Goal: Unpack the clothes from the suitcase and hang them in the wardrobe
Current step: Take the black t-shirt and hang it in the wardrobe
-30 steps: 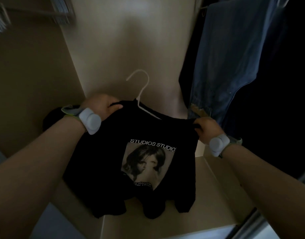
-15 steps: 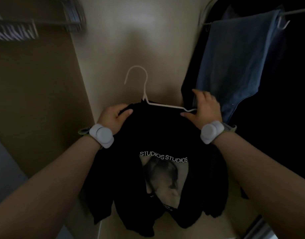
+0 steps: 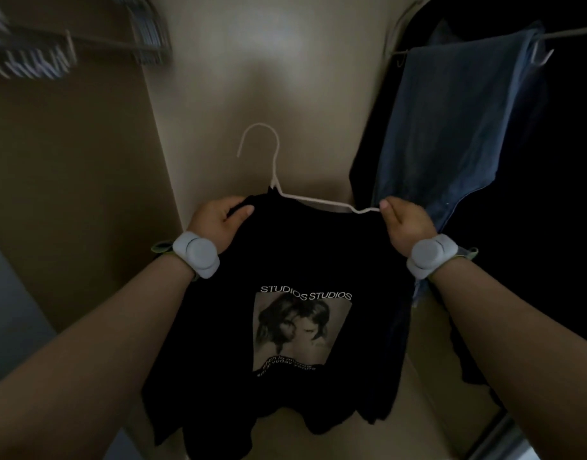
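Note:
A black T-shirt (image 3: pixel 285 254) with a photo print and the words STUDIOS STUDIOS hangs in front of me inside the wardrobe. A white wire hanger (image 3: pixel 275 180) sits in its neck, hook upright; its right arm is bare of fabric. My left hand (image 3: pixel 219 220) grips the shirt's left shoulder, thumb on top. My right hand (image 3: pixel 406 224) pinches the shirt's right shoulder by the bare end of the hanger. The suitcase is out of view.
Blue jeans (image 3: pixel 451 137) hang from a rod at the upper right, beside dark clothes (image 3: pixel 558 227). Several empty hangers (image 3: pixel 36 58) hang on a rod at the upper left. A beige partition (image 3: pixel 239 78) stands behind the shirt, with a shelf (image 3: pixel 428 410) below.
Both hands have lifted the shirt and hanger off the shelf. My right hand moved from the hanger's arm out to its right end, and the shirt front now hangs flatter.

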`<state>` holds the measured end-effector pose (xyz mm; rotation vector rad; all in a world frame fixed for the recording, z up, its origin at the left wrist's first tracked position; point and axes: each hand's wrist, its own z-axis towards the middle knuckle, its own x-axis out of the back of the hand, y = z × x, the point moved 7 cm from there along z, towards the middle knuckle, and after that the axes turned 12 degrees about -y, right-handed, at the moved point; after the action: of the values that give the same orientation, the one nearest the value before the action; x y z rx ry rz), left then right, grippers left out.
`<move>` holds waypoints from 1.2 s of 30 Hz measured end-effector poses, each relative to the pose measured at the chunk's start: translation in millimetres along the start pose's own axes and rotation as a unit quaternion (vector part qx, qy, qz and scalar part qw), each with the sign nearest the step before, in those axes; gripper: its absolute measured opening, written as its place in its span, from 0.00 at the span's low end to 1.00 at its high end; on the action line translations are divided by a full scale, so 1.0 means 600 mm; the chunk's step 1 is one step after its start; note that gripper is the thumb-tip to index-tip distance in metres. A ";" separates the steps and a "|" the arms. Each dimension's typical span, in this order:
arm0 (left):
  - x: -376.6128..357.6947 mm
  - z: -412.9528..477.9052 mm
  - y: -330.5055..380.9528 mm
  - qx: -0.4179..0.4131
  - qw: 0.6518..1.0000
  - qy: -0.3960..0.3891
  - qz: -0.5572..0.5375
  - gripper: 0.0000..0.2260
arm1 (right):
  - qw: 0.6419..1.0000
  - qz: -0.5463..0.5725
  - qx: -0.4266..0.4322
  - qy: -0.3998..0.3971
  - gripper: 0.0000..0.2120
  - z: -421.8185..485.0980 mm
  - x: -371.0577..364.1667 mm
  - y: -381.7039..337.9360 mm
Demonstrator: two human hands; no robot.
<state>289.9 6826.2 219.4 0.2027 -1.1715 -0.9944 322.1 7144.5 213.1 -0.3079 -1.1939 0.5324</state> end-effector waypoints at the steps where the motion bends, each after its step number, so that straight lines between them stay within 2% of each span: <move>1: -0.001 -0.002 0.003 0.000 1.000 -0.001 0.002 0.10 | 1.000 -0.022 -0.001 0.001 0.17 -0.001 0.003 -0.012; 5: -0.029 -0.005 0.046 -0.038 0.999 -0.025 0.022 0.10 | 0.990 -0.132 0.044 -0.027 0.18 0.010 -0.024 -0.100; 8: -0.044 -0.003 0.078 -0.075 0.996 -0.041 0.023 0.11 | 0.990 -0.117 0.071 -0.042 0.19 0.021 -0.046 -0.149; 11: -0.037 -0.002 0.080 -0.081 0.995 -0.051 0.034 0.11 | 0.994 -0.046 0.091 -0.034 0.18 0.020 -0.039 -0.133; 14: -0.025 -0.002 0.063 -0.052 0.997 -0.044 0.019 0.11 | 0.989 -0.089 0.121 -0.007 0.23 0.009 -0.022 -0.109; 16: -0.014 -0.003 0.051 -0.039 0.998 -0.032 0.023 0.11 | 0.988 -0.120 0.092 0.018 0.28 0.001 -0.006 -0.073; 19: 0.008 0.003 0.028 -0.024 1.000 -0.008 0.012 0.10 | 0.998 -0.054 0.002 0.036 0.23 -0.013 0.009 0.011; 21: 0.022 0.006 0.017 -0.016 1.000 0.003 0.012 0.09 | 0.998 0.047 -0.029 0.004 0.17 -0.019 -0.003 0.043; 24: 0.027 0.013 0.010 -0.014 1.000 0.000 0.021 0.09 | 0.992 0.127 -0.006 0.012 0.10 -0.025 -0.003 0.048; 27: 0.030 0.015 0.001 -0.011 0.999 -0.011 0.037 0.09 | 0.988 0.150 0.034 0.008 0.10 -0.020 0.003 0.039; 31: 0.035 0.005 -0.013 0.002 0.999 -0.016 0.028 0.07 | 0.991 0.109 0.073 -0.005 0.12 -0.012 0.015 0.015; 34: 0.010 0.003 0.007 -0.017 0.998 -0.039 0.042 0.09 | 0.992 -0.019 0.107 -0.063 0.13 0.001 -0.007 -0.039; 36: -0.010 0.003 0.031 -0.037 0.996 -0.051 0.057 0.10 | 0.987 -0.069 0.125 -0.072 0.16 0.009 -0.028 -0.079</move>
<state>298.3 6842.1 227.8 0.0260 -1.2235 -0.9535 323.1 7095.4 225.3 0.0284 -1.2611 0.5837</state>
